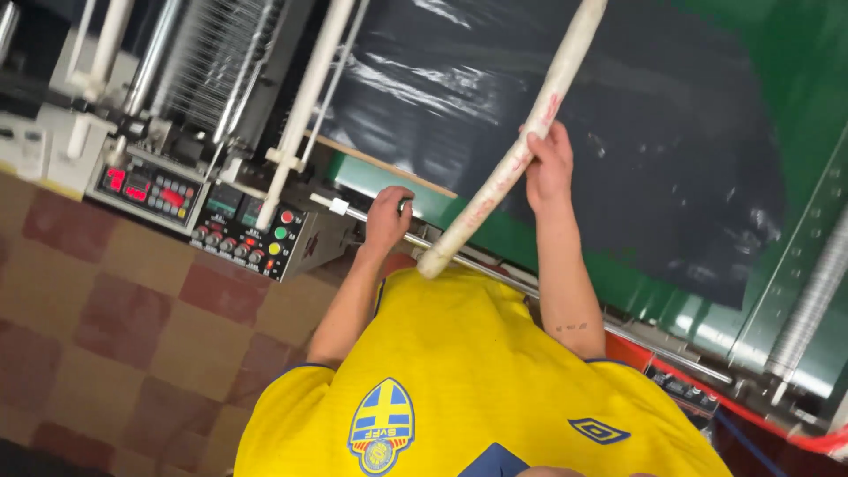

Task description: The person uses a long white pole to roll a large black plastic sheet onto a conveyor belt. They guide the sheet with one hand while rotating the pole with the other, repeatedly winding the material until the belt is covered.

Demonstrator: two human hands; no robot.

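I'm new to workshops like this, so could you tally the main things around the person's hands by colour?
White: 1, the long white cardboard tube gripped by the right hand
Silver: 1, the thin metal rod under the left hand
Black: 2, the shiny dark plastic sheet and the black button control panel
Total: 4

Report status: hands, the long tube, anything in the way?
Right hand gripping long whitish tube, held slanted over the dark plastic sheet. Left hand on metal rail at machine edge. Nothing blocking the tube.
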